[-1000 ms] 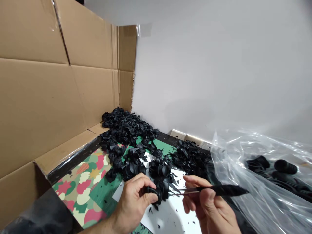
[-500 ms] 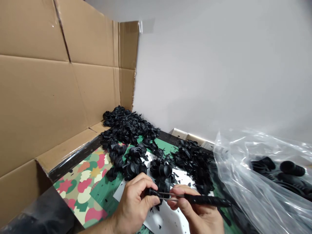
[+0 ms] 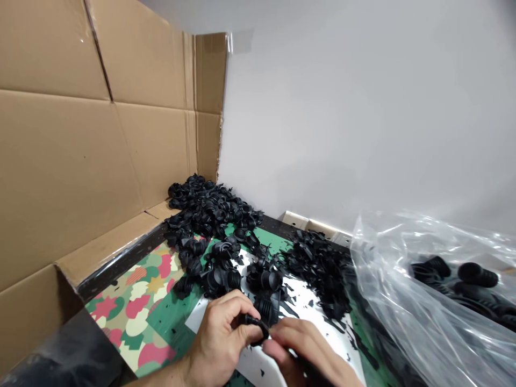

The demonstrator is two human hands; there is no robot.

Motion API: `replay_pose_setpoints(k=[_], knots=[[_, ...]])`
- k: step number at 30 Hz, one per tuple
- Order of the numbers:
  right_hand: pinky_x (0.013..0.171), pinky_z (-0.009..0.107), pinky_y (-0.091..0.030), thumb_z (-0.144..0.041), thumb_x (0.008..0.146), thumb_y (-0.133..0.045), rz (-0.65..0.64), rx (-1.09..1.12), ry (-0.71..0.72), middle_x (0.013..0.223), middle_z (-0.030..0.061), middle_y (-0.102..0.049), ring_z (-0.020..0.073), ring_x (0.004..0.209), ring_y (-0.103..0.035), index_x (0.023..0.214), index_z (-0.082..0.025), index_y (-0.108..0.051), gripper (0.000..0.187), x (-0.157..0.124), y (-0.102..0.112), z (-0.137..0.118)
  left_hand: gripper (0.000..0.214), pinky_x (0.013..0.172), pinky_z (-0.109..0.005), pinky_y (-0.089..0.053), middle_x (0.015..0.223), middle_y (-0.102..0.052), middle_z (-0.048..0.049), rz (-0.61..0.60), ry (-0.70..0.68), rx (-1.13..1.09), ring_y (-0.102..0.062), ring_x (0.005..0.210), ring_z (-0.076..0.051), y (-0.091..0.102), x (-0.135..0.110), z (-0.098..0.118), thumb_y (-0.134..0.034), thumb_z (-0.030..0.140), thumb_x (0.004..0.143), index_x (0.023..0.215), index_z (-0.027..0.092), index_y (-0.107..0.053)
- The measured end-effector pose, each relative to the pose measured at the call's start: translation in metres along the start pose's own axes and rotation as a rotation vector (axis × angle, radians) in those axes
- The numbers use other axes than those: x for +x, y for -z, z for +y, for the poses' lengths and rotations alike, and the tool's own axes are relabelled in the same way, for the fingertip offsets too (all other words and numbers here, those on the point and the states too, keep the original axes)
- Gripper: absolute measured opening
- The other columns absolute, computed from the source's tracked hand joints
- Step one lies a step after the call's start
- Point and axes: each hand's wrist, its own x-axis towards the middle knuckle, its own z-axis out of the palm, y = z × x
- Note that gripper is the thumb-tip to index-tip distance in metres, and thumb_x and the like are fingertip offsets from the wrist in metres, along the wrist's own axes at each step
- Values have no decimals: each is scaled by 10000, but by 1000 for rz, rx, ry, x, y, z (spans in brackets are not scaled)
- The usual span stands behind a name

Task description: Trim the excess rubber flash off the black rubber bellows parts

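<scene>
My left hand (image 3: 220, 336) pinches a small black rubber part (image 3: 251, 320) between thumb and fingers, above a white sheet (image 3: 258, 361). Closed round tweezers with a black-wrapped handle (image 3: 309, 370) is my right hand (image 3: 308, 344). The tweezers' tips meet the right side of the part; fingers hide most of the metal. Just beyond both hands lie several loose black ribbed rubber bellows (image 3: 269, 280) with ragged edges.
A big heap of bellows (image 3: 213, 207) fills the far corner beside cardboard walls (image 3: 153, 134). Black rubber scraps (image 3: 318, 263) pile up to its right. A clear plastic bag (image 3: 387, 279) at right holds more black ribbed parts. Patterned paper (image 3: 141, 306) covers the left side.
My right hand has turned and moved left toward the part, swinging the tweezers' handle from level to pointing down toward me. My left hand stays nearly in place.
</scene>
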Motion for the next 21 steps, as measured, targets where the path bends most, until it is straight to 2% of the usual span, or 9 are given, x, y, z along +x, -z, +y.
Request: replay_pose_setpoints(k=[2, 4, 5, 8, 10, 15, 18, 21], knots=[[632, 252, -502, -220, 792, -683, 28, -170, 111, 732, 17, -713, 164, 617, -656, 772, -272, -725, 69, 7, 9, 6, 72, 604, -234, -417, 695, -633, -28, -22, -39, -23, -564, 646, -151, 0, -1, 0, -661, 84, 696, 690, 154, -678], [615, 237, -502, -202, 784, -690, 60, -294, 190, 739, 19, -724, 160, 615, -671, 783, -245, -710, 48, 15, 20, 14, 70, 602, -227, -417, 703, -638, -27, -24, -70, -42, -565, 653, -149, 0, -2, 1, -671, 88, 692, 703, 157, -682], [615, 258, -514, -258, 794, -685, 126, -271, 98, 715, 26, -719, 170, 592, -671, 767, -229, -694, 41, 19, 24, 18, 65, 598, -224, -416, 710, -639, -27, -18, -74, -46, -564, 656, -148, 1, -1, 1, -676, 96, 695, 713, 157, -685], [589, 310, -537, -460, 770, -691, 261, -129, -347, 596, 25, -701, 208, 556, -672, 839, -191, -696, 278, 24, 31, 26, 62, 605, -225, -423, 744, -647, -36, -6, -69, -51, -575, 681, -155, 2, 0, 0, -686, 115, 703, 747, 158, -695], [592, 341, -545, -520, 706, -731, 273, 28, -516, 599, 42, -710, 233, 579, -675, 848, -163, -708, 385, 22, 31, 29, 80, 617, -228, -431, 764, -652, -40, 2, -68, -54, -587, 699, -161, 2, 1, 0, -690, 109, 697, 759, 159, -701], [531, 339, -538, -491, 641, -796, 176, 363, -555, 669, 71, -716, 215, 555, -645, 759, -149, -725, 368, 15, 27, 28, 116, 626, -230, -447, 760, -652, -39, 26, -86, -67, -597, 704, -165, 2, 2, 3, -690, 81, 673, 755, 160, -710], [540, 329, -543, -445, 635, -815, 97, 433, -534, 709, 73, -714, 192, 533, -639, 712, -162, -732, 305, 12, 22, 21, 152, 631, -233, -455, 769, -649, -38, 23, -72, -67, -598, 708, -167, 2, 3, 5, -686, 55, 656, 759, 163, -713], [547, 302, -532, -418, 645, -814, 79, 473, -507, 737, 56, -706, 158, 501, -623, 694, -185, -742, 249, 9, 12, 9, 179, 623, -232, -454, 762, -642, -33, 18, -55, -51, -592, 699, -164, 1, 3, 7, -678, 30, 643, 755, 165, -711]])
